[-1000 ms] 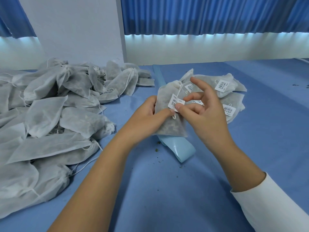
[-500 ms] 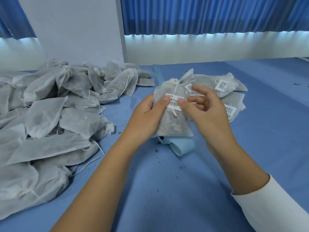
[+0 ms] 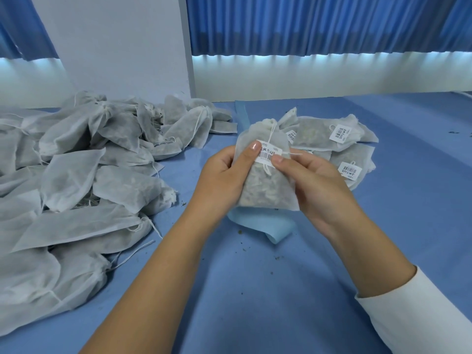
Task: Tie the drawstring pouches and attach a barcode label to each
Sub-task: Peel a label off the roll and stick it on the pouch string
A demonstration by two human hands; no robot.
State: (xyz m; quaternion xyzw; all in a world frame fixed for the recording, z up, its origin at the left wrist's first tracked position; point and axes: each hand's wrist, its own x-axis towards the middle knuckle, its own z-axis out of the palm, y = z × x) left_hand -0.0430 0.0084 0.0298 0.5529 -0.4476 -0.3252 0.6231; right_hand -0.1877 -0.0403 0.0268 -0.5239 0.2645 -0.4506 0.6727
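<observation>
Well left of the left hand (image 3: 224,177): noted a heap of unlabelled pouches (image 3: 76,175), too overlapped to count exactly, well over a dozen. Judged all left to do. Saw the left hand curled round one pouch (image 3: 265,185) held up between both hands, thumb on its barcode label (image 3: 269,155). Found its neck cinched by the drawstring (image 3: 272,134). Saw the right hand (image 3: 314,182) gripping the opposite edge, thumb pressing the label. Just beyond the right hand: counted three labels in the finished pile (image 3: 332,134). Judged the batch barely begun.
</observation>
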